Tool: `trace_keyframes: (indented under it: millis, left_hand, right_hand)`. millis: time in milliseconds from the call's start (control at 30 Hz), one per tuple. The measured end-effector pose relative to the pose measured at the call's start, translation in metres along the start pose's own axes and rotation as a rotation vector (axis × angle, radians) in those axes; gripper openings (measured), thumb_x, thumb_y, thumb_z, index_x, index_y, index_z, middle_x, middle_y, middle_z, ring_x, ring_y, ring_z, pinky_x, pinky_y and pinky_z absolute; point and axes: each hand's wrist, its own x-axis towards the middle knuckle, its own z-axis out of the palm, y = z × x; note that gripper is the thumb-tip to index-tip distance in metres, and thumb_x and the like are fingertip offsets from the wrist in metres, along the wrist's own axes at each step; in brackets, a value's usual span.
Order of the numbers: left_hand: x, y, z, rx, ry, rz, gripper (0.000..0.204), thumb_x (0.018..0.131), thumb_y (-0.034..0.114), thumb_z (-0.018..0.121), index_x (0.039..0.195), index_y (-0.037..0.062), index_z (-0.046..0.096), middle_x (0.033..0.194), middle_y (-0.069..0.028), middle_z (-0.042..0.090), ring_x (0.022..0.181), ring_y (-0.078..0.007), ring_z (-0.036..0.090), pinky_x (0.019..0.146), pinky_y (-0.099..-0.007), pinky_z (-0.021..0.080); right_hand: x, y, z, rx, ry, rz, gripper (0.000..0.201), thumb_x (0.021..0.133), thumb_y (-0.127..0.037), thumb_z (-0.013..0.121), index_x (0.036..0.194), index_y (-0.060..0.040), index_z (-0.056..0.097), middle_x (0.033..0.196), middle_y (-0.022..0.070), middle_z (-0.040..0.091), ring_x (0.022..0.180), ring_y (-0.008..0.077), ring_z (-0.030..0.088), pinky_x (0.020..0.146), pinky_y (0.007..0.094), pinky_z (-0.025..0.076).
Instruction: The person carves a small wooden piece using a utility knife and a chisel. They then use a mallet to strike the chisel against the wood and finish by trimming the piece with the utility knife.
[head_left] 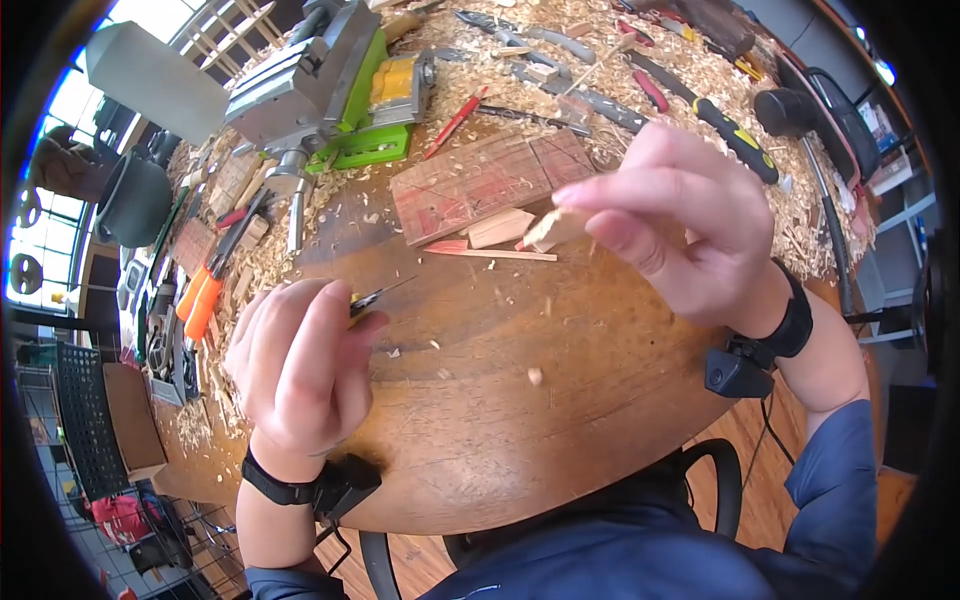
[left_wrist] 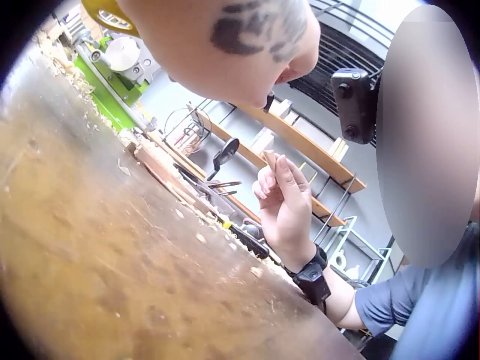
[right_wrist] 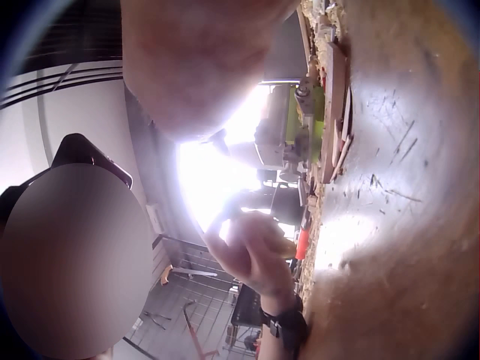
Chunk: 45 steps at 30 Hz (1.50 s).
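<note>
In the head view my left hand (head_left: 305,360) is curled round a knife (head_left: 370,298), its thin blade pointing up and to the right over the table. The yellow end of its handle (left_wrist: 109,16) shows at the top of the left wrist view; the fingers hide most of the rest. My right hand (head_left: 690,225) is raised and pinches a small, pale piece of wood (head_left: 543,230) between thumb and fingertips. A gap separates blade and wood. Behind the wood piece lie a reddish board (head_left: 480,185), a pointed wood offcut (head_left: 500,228) and a thin strip (head_left: 495,252).
A grey vise with a green base (head_left: 365,148) stands at the back left. Orange-handled pliers (head_left: 203,300) lie left of the left hand. Wood shavings (head_left: 600,65), files and other hand tools cover the far side. The rounded table edge (head_left: 500,520) is close to the person's body.
</note>
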Motion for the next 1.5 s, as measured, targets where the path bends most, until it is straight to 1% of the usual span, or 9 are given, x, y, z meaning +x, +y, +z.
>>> trace_keyframes:
  millis: [200, 367, 600, 867, 933, 1033, 1167, 1333, 1500]
  left_hand:
    - [-0.002, 0.000, 0.006, -0.059, 0.057, -0.031, 0.047, 0.082, -0.002, 0.084, 0.124, -0.0041, 0.063, 0.088, -0.0166, 0.071, 0.067, -0.0312, 0.068, 0.060, -0.0394, 0.053]
    - [0.004, 0.008, 0.012, -0.087, -0.043, -0.025, 0.040, 0.080, 0.002, 0.083, 0.117, -0.0048, 0.069, 0.087, -0.0138, 0.070, 0.066, -0.0279, 0.067, 0.058, -0.0372, 0.051]
    - [0.002, 0.007, 0.013, -0.119, -0.111, -0.095, 0.038, 0.081, 0.005, 0.082, 0.116, -0.0037, 0.072, 0.087, -0.0119, 0.070, 0.068, -0.0261, 0.068, 0.060, -0.0362, 0.053]
    - [0.004, 0.006, 0.016, -0.107, -0.106, -0.110, 0.039, 0.080, 0.010, 0.081, 0.117, -0.0010, 0.073, 0.082, -0.0071, 0.065, 0.067, -0.0227, 0.066, 0.059, -0.0356, 0.051]
    - [0.005, 0.005, 0.016, -0.097, -0.112, -0.114, 0.038, 0.080, 0.011, 0.081, 0.116, -0.0003, 0.074, 0.082, -0.0061, 0.064, 0.066, -0.0214, 0.065, 0.058, -0.0350, 0.050]
    - [0.003, 0.003, 0.017, -0.086, -0.114, -0.122, 0.039, 0.080, 0.013, 0.081, 0.116, 0.0006, 0.074, 0.082, -0.0054, 0.063, 0.066, -0.0206, 0.064, 0.057, -0.0342, 0.048]
    - [0.002, 0.003, 0.019, -0.080, -0.121, -0.126, 0.039, 0.080, 0.014, 0.082, 0.116, 0.0009, 0.075, 0.081, -0.0048, 0.062, 0.065, -0.0201, 0.062, 0.057, -0.0337, 0.047]
    - [0.003, 0.004, 0.019, -0.092, -0.171, -0.155, 0.038, 0.081, 0.014, 0.082, 0.116, 0.0011, 0.075, 0.079, -0.0045, 0.059, 0.063, -0.0199, 0.061, 0.056, -0.0335, 0.046]
    - [0.002, 0.004, 0.019, -0.104, -0.179, -0.157, 0.038, 0.081, 0.014, 0.082, 0.116, 0.0013, 0.075, 0.080, -0.0046, 0.060, 0.062, -0.0197, 0.060, 0.055, -0.0335, 0.046]
  right_hand:
    - [-0.009, -0.012, 0.020, 0.347, -0.249, 0.192, 0.008, 0.096, -0.013, 0.080, 0.101, -0.0071, 0.083, 0.080, 0.0070, 0.073, 0.064, 0.0195, 0.065, 0.060, 0.0335, 0.052]
    - [-0.018, -0.019, 0.027, 0.363, -0.381, 0.326, 0.013, 0.097, -0.021, 0.080, 0.100, -0.0086, 0.084, 0.078, 0.0087, 0.075, 0.064, 0.0227, 0.068, 0.061, 0.0351, 0.053]
    - [-0.025, -0.011, 0.035, 0.283, -0.351, 0.180, 0.013, 0.096, -0.022, 0.080, 0.100, -0.0092, 0.084, 0.077, 0.0082, 0.074, 0.066, 0.0251, 0.068, 0.063, 0.0371, 0.055]
    - [-0.015, -0.011, 0.030, 0.204, -0.368, 0.041, 0.022, 0.087, -0.017, 0.084, 0.109, -0.0148, 0.083, 0.092, 0.0027, 0.071, 0.085, 0.0238, 0.071, 0.073, 0.0371, 0.058]
    - [-0.010, -0.011, 0.027, 0.202, -0.418, 0.032, 0.026, 0.085, -0.014, 0.085, 0.110, -0.0127, 0.083, 0.095, 0.0032, 0.072, 0.087, 0.0238, 0.072, 0.074, 0.0378, 0.059]
    - [-0.013, -0.007, 0.027, 0.146, -0.209, 0.118, 0.033, 0.079, 0.002, 0.082, 0.110, -0.0089, 0.082, 0.100, 0.0054, 0.076, 0.089, 0.0241, 0.073, 0.075, 0.0374, 0.059]
    - [-0.014, -0.002, 0.025, 0.147, -0.275, 0.136, 0.035, 0.077, 0.008, 0.077, 0.107, -0.0087, 0.083, 0.099, 0.0054, 0.076, 0.089, 0.0251, 0.072, 0.077, 0.0372, 0.059]
    - [-0.013, -0.002, 0.028, 0.235, -0.304, 0.138, 0.033, 0.077, 0.006, 0.077, 0.106, -0.0090, 0.082, 0.100, 0.0044, 0.075, 0.092, 0.0262, 0.072, 0.080, 0.0385, 0.059]
    - [-0.006, -0.002, 0.027, 0.205, -0.396, 0.116, 0.042, 0.080, -0.010, 0.087, 0.122, -0.0128, 0.080, 0.098, 0.0034, 0.075, 0.098, 0.0279, 0.068, 0.090, 0.0403, 0.056]
